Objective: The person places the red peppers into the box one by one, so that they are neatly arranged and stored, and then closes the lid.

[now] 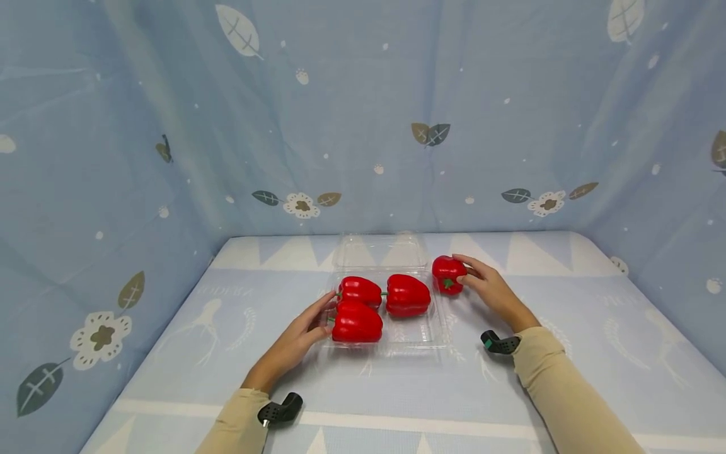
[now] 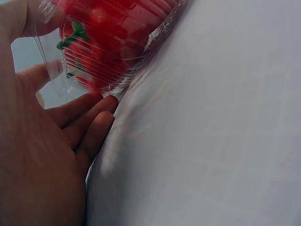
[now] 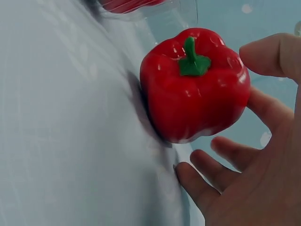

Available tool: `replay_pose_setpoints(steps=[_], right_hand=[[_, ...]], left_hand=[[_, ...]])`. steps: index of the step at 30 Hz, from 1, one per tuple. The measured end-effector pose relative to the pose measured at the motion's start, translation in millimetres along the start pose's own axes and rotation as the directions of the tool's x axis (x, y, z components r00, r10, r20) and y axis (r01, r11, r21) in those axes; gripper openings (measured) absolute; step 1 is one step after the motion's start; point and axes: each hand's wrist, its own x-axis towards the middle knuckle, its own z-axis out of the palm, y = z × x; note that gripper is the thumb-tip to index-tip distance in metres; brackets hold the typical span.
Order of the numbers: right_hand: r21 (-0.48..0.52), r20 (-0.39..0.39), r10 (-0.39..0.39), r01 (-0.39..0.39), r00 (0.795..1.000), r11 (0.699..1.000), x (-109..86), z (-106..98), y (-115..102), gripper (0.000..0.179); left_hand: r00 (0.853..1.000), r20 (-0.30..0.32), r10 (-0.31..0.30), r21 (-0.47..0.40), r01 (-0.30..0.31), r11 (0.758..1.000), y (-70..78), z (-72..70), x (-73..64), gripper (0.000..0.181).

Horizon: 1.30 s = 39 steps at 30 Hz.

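On the table stands a clear plastic box (image 1: pixel 416 334) with its lid laid back. Inside are three red bell peppers, a rear left one (image 1: pixel 360 290), a front left one (image 1: pixel 357 323) and a right one (image 1: pixel 408 295). My left hand (image 1: pixel 292 343) rests against the box's left side, thumb and fingers spread along the plastic. Just right of the box, another red bell pepper (image 3: pixel 193 89) lies on the table, green stem facing me. My right hand (image 1: pixel 490 290) holds its right side between thumb and index finger; the index tip is hidden behind it. The other fingers are extended below.
The open lid (image 1: pixel 380 251) lies behind the box. A pale blue patterned cloth (image 1: pixel 187 359) covers the table. Blue fabric (image 1: pixel 363 113) hangs behind and at both sides. Each wrist carries a black camera (image 1: pixel 499 342).
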Motion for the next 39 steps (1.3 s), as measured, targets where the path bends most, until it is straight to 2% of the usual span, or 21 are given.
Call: replay_pose_setpoints(steps=[4, 9, 15, 20, 26, 32, 39], right_hand=[[-0.003, -0.004, 0.003, -0.003, 1.0, 1.0, 0.4, -1, 0, 0.052], [-0.009, -0.026, 0.049, -0.049, 0.998, 0.999, -0.4, 0, 1, 0.053], [0.013, -0.096, 0.082, -0.081, 0.992, 0.997, -5.6, 2, 3, 0.057], [0.026, -0.155, 0.136, -0.133, 0.979, 0.991, -12.8, 1, -2, 0.062], [0.168, -0.165, 0.172, -0.144, 0.971, 0.975, -14.7, -2, -10, 0.064], [0.351, -0.149, 0.21, -0.147, 0.966, 0.925, -19.2, 0, -14, 0.058], [0.579, -0.096, 0.255, -0.154, 0.962, 0.801, -27.4, 5, -17, 0.04]], left_hand=[[1.0, -0.003, -0.007, 0.008, 0.007, 1.0, 0.8, 0.2, 0.2, 0.068], [1.0, -0.005, -0.009, 0.006, 0.009, 1.0, 0.8, 0.5, -0.2, 0.068], [1.0, -0.002, -0.007, -0.011, 0.007, 1.0, -1.4, 1.6, -1.3, 0.068], [1.0, 0.012, -0.003, -0.018, 0.003, 1.0, -2.2, 1.5, -0.8, 0.068], [1.0, 0.0, -0.004, -0.017, 0.004, 1.0, -2.3, 0.4, 0.9, 0.068], [1.0, 0.008, -0.001, -0.018, 0.001, 1.0, -2.5, 2.5, 2.8, 0.067], [1.0, 0.005, -0.003, -0.001, 0.003, 1.0, -0.6, 0.9, 1.3, 0.067]])
